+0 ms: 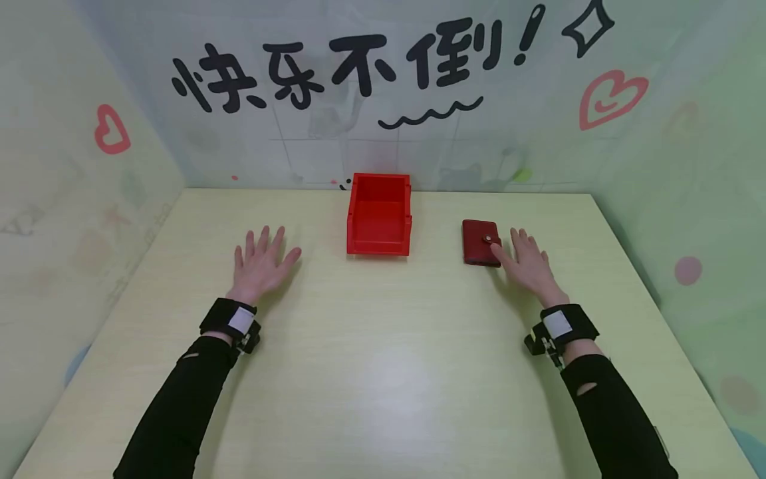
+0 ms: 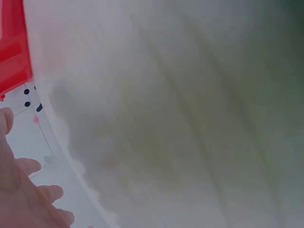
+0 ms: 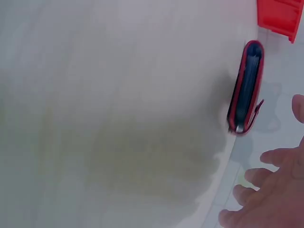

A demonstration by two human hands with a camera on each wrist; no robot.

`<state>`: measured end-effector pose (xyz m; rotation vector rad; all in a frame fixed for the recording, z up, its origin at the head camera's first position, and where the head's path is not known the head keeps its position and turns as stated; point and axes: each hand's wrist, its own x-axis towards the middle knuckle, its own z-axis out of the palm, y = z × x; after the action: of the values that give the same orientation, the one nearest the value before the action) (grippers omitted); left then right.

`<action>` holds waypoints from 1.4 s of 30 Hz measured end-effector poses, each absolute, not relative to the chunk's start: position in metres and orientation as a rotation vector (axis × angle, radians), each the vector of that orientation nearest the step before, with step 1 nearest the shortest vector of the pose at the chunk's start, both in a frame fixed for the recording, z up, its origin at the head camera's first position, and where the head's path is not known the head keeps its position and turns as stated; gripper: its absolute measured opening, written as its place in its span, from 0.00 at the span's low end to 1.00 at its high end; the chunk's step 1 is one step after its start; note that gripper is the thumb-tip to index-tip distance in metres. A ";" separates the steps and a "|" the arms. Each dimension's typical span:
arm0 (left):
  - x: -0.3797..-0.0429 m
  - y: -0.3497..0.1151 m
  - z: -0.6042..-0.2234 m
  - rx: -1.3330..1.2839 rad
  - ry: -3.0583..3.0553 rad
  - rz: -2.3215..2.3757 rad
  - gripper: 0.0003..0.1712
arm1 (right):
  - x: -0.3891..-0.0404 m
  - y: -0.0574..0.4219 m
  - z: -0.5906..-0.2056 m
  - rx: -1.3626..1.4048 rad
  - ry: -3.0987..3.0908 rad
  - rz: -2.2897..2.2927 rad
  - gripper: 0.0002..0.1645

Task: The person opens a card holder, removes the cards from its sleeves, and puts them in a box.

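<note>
A dark red snap-closed wallet [image 1: 479, 242] lies on the table to the right of an open red plastic bin [image 1: 379, 245]. My right hand [image 1: 528, 266] is just to the wallet's right, fingers spread, its thumb overlapping the strap in the head view. From the right wrist, the wallet [image 3: 246, 88] shows edge-on, with a visible gap between it and the thumb. On the other side, my left hand [image 1: 258, 269] is held with fingers extended and nothing in it, left of the bin. The left wrist view catches the bin's corner [image 2: 14, 66] beyond the thumb.
The pale wooden table [image 1: 383, 346] ends at a printed backdrop [image 1: 383, 153] behind the bin, with more printed cloth along both sides. Each wrist wears a black strap [image 1: 230, 318] with a small camera. Shadows of both hands fall on the tabletop.
</note>
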<state>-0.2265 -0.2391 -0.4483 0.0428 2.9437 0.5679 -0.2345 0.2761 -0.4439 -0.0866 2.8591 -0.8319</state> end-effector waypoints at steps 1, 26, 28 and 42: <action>-0.226 -0.238 -0.448 0.048 2.935 0.589 0.48 | -0.237 0.272 -0.444 -0.077 2.829 -0.878 0.53; -0.219 -0.203 -0.437 0.166 2.844 0.987 0.45 | -0.257 0.224 -0.463 -0.115 2.859 -0.858 0.52; -0.218 -0.203 -0.436 0.173 2.836 0.994 0.45 | -0.255 0.221 -0.462 -0.115 2.851 -0.848 0.52; -0.206 -0.204 -0.435 0.200 2.725 0.982 0.41 | -0.234 0.210 -0.456 -0.185 2.868 -0.695 0.42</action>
<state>-0.2062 -0.2040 -0.4350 0.2003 2.7249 0.9819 -0.2336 0.2102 -0.4564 -0.1855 2.8676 -0.6955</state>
